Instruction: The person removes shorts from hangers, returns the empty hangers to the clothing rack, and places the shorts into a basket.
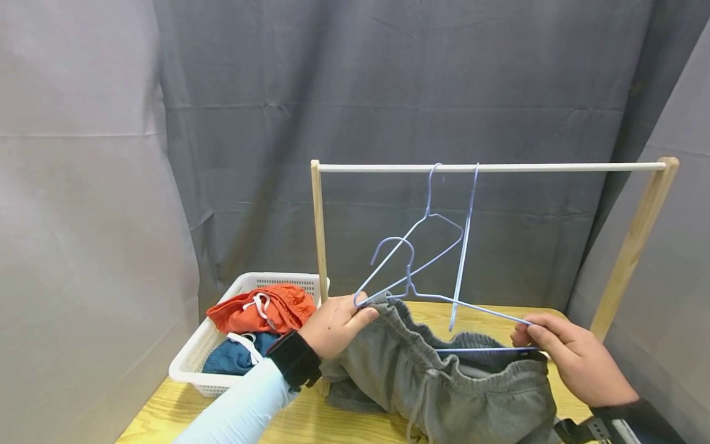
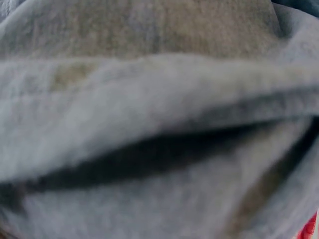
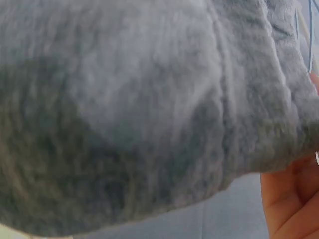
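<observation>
Grey drawstring pants (image 1: pixel 444 394) hang between the hands, the elastic waistband uppermost and gaping. A light purple wire hanger (image 1: pixel 466 301) is partly inside the waistband, its lower bar crossing the opening and its hook standing up. My left hand (image 1: pixel 338 327) pinches the waistband's left end, thumb on top. At the other side my right hand (image 1: pixel 571 351) pinches the hanger's right corner, beside the waistband's right end. Blurred grey cloth (image 2: pixel 149 89) fills the left wrist view. In the right wrist view, fingers (image 3: pixel 291 199) show at the pants' edge (image 3: pixel 239 174).
Two more hangers (image 1: pixel 468 246) hang from the white rail (image 1: pixel 554 167) of a wooden-post rack (image 1: pixel 632 246) behind the pants. A white basket (image 1: pixel 185 364) at left holds orange shorts (image 1: pixel 291 305) and a blue garment (image 1: pixel 227 357). Grey curtains surround the wooden table (image 1: pixel 161 413).
</observation>
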{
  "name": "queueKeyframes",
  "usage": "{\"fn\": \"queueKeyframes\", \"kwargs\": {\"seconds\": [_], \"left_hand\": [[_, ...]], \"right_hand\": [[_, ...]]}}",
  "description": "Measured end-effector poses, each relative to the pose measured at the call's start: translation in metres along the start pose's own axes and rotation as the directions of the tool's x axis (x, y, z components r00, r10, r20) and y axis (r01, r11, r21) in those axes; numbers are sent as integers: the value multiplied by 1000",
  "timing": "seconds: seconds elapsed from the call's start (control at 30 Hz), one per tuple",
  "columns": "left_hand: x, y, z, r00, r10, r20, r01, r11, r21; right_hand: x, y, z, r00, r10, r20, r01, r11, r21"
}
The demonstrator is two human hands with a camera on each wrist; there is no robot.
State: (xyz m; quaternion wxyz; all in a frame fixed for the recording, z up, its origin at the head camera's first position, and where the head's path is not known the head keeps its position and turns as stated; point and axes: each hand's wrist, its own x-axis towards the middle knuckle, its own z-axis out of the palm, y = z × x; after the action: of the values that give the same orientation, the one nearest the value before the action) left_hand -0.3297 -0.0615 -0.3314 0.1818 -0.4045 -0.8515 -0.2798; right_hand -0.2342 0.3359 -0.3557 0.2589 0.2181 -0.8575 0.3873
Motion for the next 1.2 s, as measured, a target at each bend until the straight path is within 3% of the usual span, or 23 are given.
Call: {"fn": "queueKeyframes", "kwargs": {"seconds": [0.67, 1.2], "left_hand": [[-3, -7, -2, 999, -29, 32, 30, 999, -28], [-5, -8, -4, 998, -46, 43, 47, 998, -28]], "right_hand": [[-7, 10, -13, 1000, 22, -7, -23, 999, -30], [-5, 11, -13, 1000, 26, 17, -26, 1000, 2]]}}
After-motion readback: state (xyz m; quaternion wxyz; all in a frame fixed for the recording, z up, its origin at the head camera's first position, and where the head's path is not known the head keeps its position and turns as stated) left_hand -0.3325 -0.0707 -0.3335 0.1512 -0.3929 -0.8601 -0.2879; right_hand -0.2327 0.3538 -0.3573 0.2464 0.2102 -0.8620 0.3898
